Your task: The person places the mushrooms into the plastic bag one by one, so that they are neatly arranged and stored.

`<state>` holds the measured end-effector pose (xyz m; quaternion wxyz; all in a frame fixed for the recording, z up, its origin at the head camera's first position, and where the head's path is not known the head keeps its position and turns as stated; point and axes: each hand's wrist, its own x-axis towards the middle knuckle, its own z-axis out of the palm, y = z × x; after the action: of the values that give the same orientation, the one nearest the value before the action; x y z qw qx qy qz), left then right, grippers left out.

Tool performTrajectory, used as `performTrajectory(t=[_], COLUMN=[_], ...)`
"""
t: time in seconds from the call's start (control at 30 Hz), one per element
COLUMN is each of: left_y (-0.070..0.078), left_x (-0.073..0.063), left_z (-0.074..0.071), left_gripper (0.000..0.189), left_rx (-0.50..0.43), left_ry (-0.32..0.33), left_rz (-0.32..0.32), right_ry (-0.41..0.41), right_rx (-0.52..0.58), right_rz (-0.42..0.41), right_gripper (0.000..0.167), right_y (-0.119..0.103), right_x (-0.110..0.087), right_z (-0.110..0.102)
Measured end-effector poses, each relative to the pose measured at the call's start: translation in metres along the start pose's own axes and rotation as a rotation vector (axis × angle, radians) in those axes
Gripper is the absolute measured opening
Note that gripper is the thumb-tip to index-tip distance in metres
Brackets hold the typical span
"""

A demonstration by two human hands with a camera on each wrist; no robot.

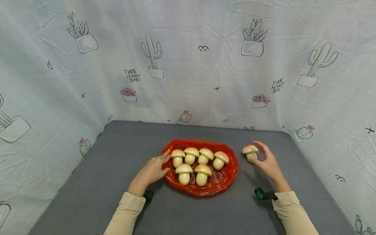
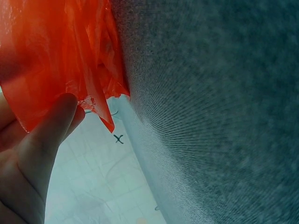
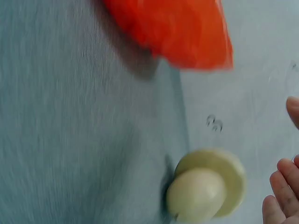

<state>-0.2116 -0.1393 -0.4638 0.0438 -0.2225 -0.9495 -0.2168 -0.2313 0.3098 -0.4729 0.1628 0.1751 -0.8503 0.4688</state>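
Several toy mushrooms (image 1: 184,174) with pale yellow stems and pinkish caps stand in a red plastic bag (image 1: 215,188), its rim rolled open. At the bag's left edge, my left hand (image 1: 152,168) holds the red plastic; the left wrist view shows the thumb (image 2: 51,126) on one side and fingers behind. One more mushroom (image 1: 249,151) stands on the table, right of the bag. My right hand (image 1: 268,163) is beside it, thumb and fingers spread around its right side. In the right wrist view, a gap shows between this mushroom (image 3: 198,193) and the fingers (image 3: 282,191).
A grey table (image 1: 117,156) lies beneath everything. Behind it and at both sides hangs a white curtain (image 1: 188,75) printed with cacti and potted plants. Black bands (image 1: 264,195) sit at both wrists.
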Motion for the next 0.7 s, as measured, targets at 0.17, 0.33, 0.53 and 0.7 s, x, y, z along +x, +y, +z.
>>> performTrajectory(t=[0.17, 0.33, 0.53, 0.7], left_y=[0.001, 0.0, 0.001, 0.001], left_x=[0.0, 0.0, 0.0, -0.001], left_z=[0.0, 0.0, -0.002, -0.001], left_gripper=[0.053, 0.053, 0.053, 0.053], left_rx=[-0.009, -0.009, -0.004, 0.002], left_ry=[-0.003, 0.001, -0.002, -0.006], left_rz=[0.0, -0.004, -0.01, -0.012], right_ry=[-0.073, -0.139, -0.282, -0.375], right_rx=[0.019, 0.006, 0.017, 0.027], right_rz=[0.077, 0.112, 0.16, 0.192], right_gripper=[0.077, 0.082, 0.091, 0.094], right_y=[0.02, 0.031, 0.036, 0.042], right_x=[0.001, 0.007, 0.018, 0.025], right_z=[-0.009, -0.014, -0.02, -0.021])
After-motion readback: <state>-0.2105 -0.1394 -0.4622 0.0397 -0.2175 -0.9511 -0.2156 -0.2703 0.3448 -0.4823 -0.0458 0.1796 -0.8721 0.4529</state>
